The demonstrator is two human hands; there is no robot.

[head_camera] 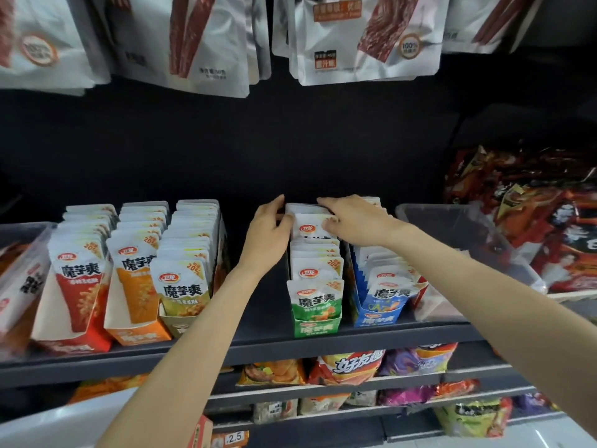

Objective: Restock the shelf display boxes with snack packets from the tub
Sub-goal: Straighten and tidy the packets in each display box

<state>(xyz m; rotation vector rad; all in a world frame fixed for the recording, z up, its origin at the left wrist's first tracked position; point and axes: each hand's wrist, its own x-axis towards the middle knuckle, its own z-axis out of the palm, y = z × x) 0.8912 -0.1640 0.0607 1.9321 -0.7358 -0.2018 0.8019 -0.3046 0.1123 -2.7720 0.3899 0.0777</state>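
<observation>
Snack packets (312, 225) at the back of the green display box (317, 324) are the matter in hand: white pouches with a red oval logo, standing upright in a row so each face shows to the shopper. The head view, the only one, shows both arms reaching over the dark shelf (258, 345) to that box.

The left hand (269, 231) sits against the box's left side near the back, thumb curled onto the edge of the rearmost packets and the fingers bent behind them, seemingly to keep the row from tipping. The right hand (350, 218) comes across from the right, fingers curled over the tops of the same packets and pinching the raised one, which stands higher than those in front. I judge it is being seated into the back of the row, so that older stock stays forward.

Just beside it on the right is the blue display box (381, 315), its packets packed close. Well to the left stand the red box (76, 337), the orange box (137, 333) and the yellow box (179, 326), all full. A clear plastic tub (452, 227) rests at the right of the shelf; its contents cannot be made out. Large silver pouches (361, 40) hang above.
</observation>
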